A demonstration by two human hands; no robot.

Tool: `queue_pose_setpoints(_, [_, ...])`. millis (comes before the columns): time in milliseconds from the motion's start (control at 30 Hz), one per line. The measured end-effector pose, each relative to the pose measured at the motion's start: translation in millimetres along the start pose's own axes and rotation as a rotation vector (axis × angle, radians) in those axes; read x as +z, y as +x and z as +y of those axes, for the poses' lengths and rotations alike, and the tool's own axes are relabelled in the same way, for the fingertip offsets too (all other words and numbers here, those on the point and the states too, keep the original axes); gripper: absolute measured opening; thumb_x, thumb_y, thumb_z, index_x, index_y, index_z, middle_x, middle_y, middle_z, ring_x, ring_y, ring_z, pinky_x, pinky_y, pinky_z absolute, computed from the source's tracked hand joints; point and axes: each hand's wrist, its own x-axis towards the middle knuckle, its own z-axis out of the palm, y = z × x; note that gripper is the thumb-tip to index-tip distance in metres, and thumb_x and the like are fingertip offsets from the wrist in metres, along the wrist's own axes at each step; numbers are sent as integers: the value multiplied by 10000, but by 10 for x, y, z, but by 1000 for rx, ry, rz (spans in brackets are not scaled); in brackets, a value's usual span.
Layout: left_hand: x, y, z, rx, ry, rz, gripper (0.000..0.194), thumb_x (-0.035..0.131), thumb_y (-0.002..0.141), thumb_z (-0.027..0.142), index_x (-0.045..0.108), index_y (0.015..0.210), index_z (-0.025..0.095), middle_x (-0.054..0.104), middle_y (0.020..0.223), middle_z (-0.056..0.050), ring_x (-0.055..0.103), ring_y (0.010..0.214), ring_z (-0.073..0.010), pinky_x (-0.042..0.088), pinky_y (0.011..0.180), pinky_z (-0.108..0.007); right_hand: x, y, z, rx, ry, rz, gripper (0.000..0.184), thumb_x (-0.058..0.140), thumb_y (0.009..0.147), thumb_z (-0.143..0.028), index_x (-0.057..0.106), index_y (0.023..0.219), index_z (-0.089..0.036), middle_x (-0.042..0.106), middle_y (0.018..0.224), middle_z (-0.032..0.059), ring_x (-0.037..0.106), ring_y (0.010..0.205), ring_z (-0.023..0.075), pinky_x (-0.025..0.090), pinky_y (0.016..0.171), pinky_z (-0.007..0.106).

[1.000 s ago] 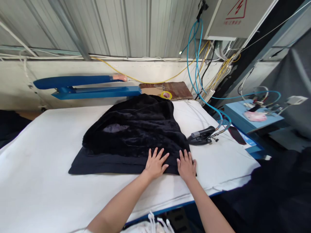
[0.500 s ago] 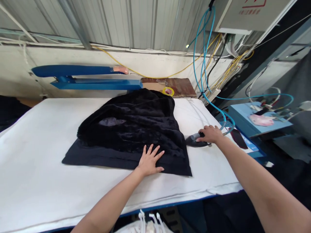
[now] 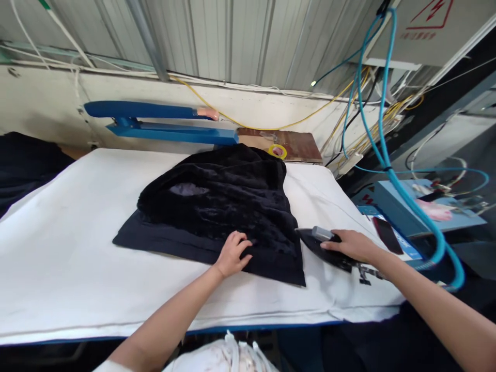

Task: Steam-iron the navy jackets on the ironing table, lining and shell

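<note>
A black plush garment (image 3: pixel 217 201) with a smooth dark hem band lies on the white padded ironing table (image 3: pixel 77 206). My left hand (image 3: pixel 232 253) rests on its front band, fingers bent and thumb held apart, gripping nothing that I can see. My right hand (image 3: pixel 352 245) is closed round the handle of a steam iron (image 3: pixel 323 249). The iron's tip points left and is at the garment's right edge; its thick blue hose (image 3: pixel 406 191) loops down on the right.
A blue sleeve board (image 3: pixel 170 132) stands at the back beside a brown board (image 3: pixel 298 144) with a roll of yellow tape (image 3: pixel 277 151). On the right are a phone (image 3: pixel 387 235) and a light-blue machine (image 3: pixel 406 206). Dark cloth (image 3: pixel 27 165) is piled at far left.
My left hand's spread fingers have bent and drawn together. The iron has turned so that its tip points to the garment, with my right hand moved back behind it. The view has shifted slightly.
</note>
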Motion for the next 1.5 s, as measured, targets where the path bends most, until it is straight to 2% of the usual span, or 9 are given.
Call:
queue_pose_setpoints(133, [-200, -241, -201, -118, 37, 39, 136, 478, 808, 292, 589, 820, 215, 546, 799, -31, 457, 835, -177, 338, 819, -355, 250, -306, -563, -188, -20, -102, 630, 440, 621, -729, 638, 927, -215, 657, 915, 106, 591, 843, 280, 386, 645, 306])
queue_pose_setpoints(267, [-300, -454, -435, -223, 74, 26, 170, 520, 785, 360, 574, 851, 213, 542, 843, -33, 451, 828, -183, 354, 753, -333, 556, -294, -909, -216, -65, -83, 627, 426, 638, -723, 622, 956, -220, 654, 909, 107, 592, 838, 287, 375, 624, 306])
queue_pose_setpoints(567, [-489, -679, -807, -296, 131, 122, 185, 492, 797, 341, 563, 905, 208, 545, 957, -61, 471, 878, -202, 384, 796, -350, 464, -32, -829, -165, -79, -72, 635, 362, 658, -747, 610, 888, -209, 650, 910, 107, 583, 864, 289, 362, 613, 301])
queue_pose_setpoints(800, [-833, -833, -1200, -356, 66, 210, 226, 340, 859, 234, 564, 888, 224, 598, 888, -36, 505, 873, -173, 410, 803, -299, 515, -91, -758, -208, -76, -51, 695, 374, 670, -731, 544, 1082, -197, 652, 912, 112, 591, 843, 295, 358, 623, 308])
queue_pose_setpoints(933, [-879, -809, -1159, -408, 190, 91, 256, 430, 822, 374, 595, 978, 254, 586, 1035, -45, 475, 1005, -222, 357, 903, -390, 569, -128, -812, -246, -88, -59, 682, 376, 665, -736, 564, 1043, -199, 651, 907, 117, 593, 840, 292, 358, 624, 305])
queue_pose_setpoints(1067, [-793, -778, -1055, -536, 352, -23, 538, 527, 712, 535, 477, 1211, 341, 392, 1330, -45, 206, 1242, -392, 130, 959, -615, 565, -142, -974, -205, -90, -40, 630, 388, 680, -711, 567, 1014, -207, 655, 858, 110, 597, 816, 285, 354, 604, 298])
queue_pose_setpoints(1233, [-717, -779, -1076, -612, 355, -50, 719, 496, 685, 612, 377, 1294, 250, 252, 1415, -71, 65, 1283, -419, 84, 970, -624, 494, -105, -1211, -218, -85, -36, 629, 356, 691, -720, 572, 987, -208, 654, 870, 111, 599, 813, 279, 363, 594, 295])
queue_pose_setpoints(1367, [-757, -795, -1099, -604, 350, -16, 572, 505, 703, 567, 499, 1132, 189, 224, 1412, -101, 121, 1279, -402, 144, 965, -611, 487, -45, -1399, -254, -102, -30, 648, 352, 682, -735, 577, 992, -212, 656, 862, 111, 602, 825, 281, 377, 613, 302])
queue_pose_setpoints(1500, [-895, -859, -1163, -554, 338, -32, 376, 459, 776, 469, 548, 1050, 227, 318, 1352, -81, 178, 1269, -364, 185, 971, -560, 488, 6, -1639, -272, -92, -8, 660, 352, 675, -742, 583, 990, -210, 657, 866, 114, 601, 834, 287, 387, 629, 315])
